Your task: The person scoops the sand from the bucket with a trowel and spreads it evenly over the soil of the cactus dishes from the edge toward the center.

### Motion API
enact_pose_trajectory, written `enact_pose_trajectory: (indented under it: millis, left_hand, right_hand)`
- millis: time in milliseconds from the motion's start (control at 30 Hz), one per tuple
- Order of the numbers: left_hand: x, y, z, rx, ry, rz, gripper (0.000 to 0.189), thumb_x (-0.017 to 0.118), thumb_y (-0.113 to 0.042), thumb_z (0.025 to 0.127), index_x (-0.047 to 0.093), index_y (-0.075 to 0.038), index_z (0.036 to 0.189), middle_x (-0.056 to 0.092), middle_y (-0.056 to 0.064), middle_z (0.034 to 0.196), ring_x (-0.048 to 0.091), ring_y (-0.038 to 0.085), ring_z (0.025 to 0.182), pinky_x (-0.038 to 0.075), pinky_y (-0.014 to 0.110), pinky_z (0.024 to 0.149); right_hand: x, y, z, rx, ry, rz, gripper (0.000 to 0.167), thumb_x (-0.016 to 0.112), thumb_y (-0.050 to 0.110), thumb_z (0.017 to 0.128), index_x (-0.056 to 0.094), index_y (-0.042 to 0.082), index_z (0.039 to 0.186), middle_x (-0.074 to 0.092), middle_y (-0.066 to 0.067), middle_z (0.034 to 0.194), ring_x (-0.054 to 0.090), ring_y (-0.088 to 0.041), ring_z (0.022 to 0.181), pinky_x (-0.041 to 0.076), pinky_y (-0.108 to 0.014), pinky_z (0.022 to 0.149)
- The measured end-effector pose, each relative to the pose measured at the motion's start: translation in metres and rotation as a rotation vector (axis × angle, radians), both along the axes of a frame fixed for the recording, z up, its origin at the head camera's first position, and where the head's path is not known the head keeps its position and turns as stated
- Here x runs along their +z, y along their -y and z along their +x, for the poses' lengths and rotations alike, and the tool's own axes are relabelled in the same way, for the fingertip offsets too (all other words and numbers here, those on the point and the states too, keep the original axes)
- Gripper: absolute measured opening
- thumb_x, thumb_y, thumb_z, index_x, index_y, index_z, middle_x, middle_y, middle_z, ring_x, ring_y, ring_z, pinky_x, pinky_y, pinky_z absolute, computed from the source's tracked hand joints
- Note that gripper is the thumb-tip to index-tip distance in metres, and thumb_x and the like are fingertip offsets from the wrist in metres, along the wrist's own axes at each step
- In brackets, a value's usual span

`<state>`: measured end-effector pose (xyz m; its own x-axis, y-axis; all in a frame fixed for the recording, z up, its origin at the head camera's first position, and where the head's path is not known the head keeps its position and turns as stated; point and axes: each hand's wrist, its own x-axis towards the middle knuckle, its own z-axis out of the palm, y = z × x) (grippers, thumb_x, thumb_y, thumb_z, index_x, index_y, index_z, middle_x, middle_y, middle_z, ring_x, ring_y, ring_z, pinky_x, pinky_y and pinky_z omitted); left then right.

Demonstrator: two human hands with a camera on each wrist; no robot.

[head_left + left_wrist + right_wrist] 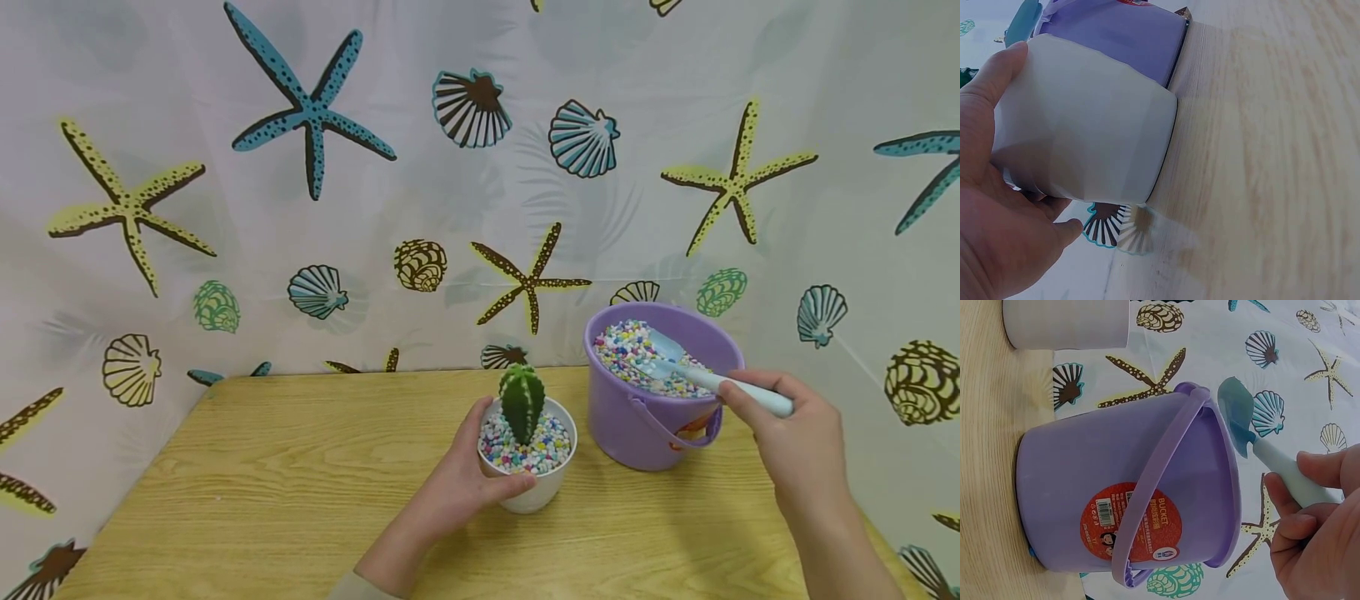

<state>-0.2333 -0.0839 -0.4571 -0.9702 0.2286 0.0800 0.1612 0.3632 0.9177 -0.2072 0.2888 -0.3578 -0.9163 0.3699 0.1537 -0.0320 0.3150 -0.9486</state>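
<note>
A white pot (534,497) with a small green cactus (522,404) stands on the table, filled with multicoloured pebbles (547,446). My left hand (468,479) grips this pot around its left side, thumb across the front near the rim. In the left wrist view the pot's side (1085,119) fills much of the frame. My right hand (802,437) holds a light blue shovel (750,392) by its handle. The shovel's blade is over the pebbles (626,346) inside a purple bucket (618,425); in the right wrist view the blade (1236,406) shows beside the bucket's rim.
The bucket's purple handle (1160,462) hangs down across a red label (1100,519). Bare wooden table (300,467) extends to the left of the pot. Behind it hangs a pale curtain (390,192) printed with starfish and shells.
</note>
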Motion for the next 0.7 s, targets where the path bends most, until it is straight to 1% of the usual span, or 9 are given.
enact_pose_trajectory:
  millis: [33, 67, 200, 300, 467, 533, 700]
  left_hand:
    - [0.0, 0.0, 0.0, -0.001, 0.0, 0.0, 0.125, 0.099, -0.046, 0.083, 0.018, -0.023, 0.176, 0.034, 0.016, 0.174, 0.039, 0.037, 0.157, 0.03, 0.062, 0.128]
    - [0.0, 0.0, 0.0, -0.002, 0.0, 0.001, 0.125, 0.099, -0.046, 0.083, 0.018, -0.022, 0.176, 0.034, 0.016, 0.174, 0.039, 0.037, 0.157, 0.03, 0.062, 0.128]
    - [0.0, 0.0, 0.0, -0.004, -0.001, 0.008, 0.125, 0.099, -0.046, 0.084, 0.018, -0.022, 0.176, 0.034, 0.016, 0.174, 0.039, 0.037, 0.157, 0.03, 0.062, 0.128]
    - [0.0, 0.0, 0.0, -0.007, -0.005, 0.011, 0.125, 0.099, -0.046, 0.084, 0.018, -0.022, 0.176, 0.034, 0.017, 0.174, 0.04, 0.038, 0.156, 0.031, 0.062, 0.127]
    - [-0.001, 0.001, 0.0, -0.01, -0.013, 0.012, 0.124, 0.098, -0.046, 0.084, 0.018, -0.021, 0.176, 0.034, 0.018, 0.173, 0.04, 0.039, 0.156, 0.031, 0.063, 0.127]
    - [-0.001, 0.001, 0.0, -0.01, -0.009, 0.008, 0.124, 0.098, -0.046, 0.084, 0.018, -0.021, 0.176, 0.034, 0.018, 0.173, 0.04, 0.039, 0.156, 0.031, 0.063, 0.127]
    - [-0.001, 0.001, -0.001, -0.006, 0.0, -0.002, 0.126, 0.099, -0.049, 0.083, 0.018, -0.022, 0.176, 0.034, 0.017, 0.173, 0.04, 0.038, 0.156, 0.031, 0.063, 0.127]
  right_hand:
    - [0.0, 0.0, 0.001, 0.005, 0.0, 0.001, 0.029, 0.087, 0.037, 0.099, 0.082, 0.018, 0.121, 0.066, 0.014, 0.1, 0.046, -0.017, 0.089, 0.042, -0.027, 0.065]
    - [-0.001, 0.001, 0.002, 0.01, 0.001, 0.005, 0.03, 0.087, 0.037, 0.099, 0.082, 0.018, 0.122, 0.065, 0.014, 0.102, 0.046, -0.017, 0.09, 0.043, -0.027, 0.065]
    - [-0.002, 0.003, 0.006, 0.032, 0.003, 0.031, 0.037, 0.086, 0.038, 0.099, 0.081, 0.014, 0.127, 0.068, 0.017, 0.113, 0.049, -0.015, 0.103, 0.046, -0.025, 0.076]
    - [-0.003, 0.006, 0.009, 0.052, -0.005, 0.049, 0.041, 0.086, 0.037, 0.1, 0.079, 0.011, 0.131, 0.067, 0.017, 0.122, 0.051, -0.014, 0.109, 0.047, -0.023, 0.081]
    - [-0.006, 0.01, 0.015, 0.08, -0.002, 0.076, 0.042, 0.085, 0.036, 0.101, 0.079, 0.009, 0.132, 0.069, 0.017, 0.119, 0.054, -0.014, 0.109, 0.048, -0.022, 0.083]
    - [-0.008, 0.011, 0.016, 0.09, 0.007, 0.097, 0.043, 0.085, 0.038, 0.101, 0.078, 0.009, 0.132, 0.07, 0.018, 0.118, 0.055, -0.014, 0.108, 0.049, -0.022, 0.083]
    - [-0.012, 0.015, 0.021, 0.111, 0.006, 0.159, 0.043, 0.084, 0.039, 0.101, 0.078, 0.011, 0.134, 0.07, 0.016, 0.12, 0.056, -0.013, 0.104, 0.049, -0.024, 0.081]
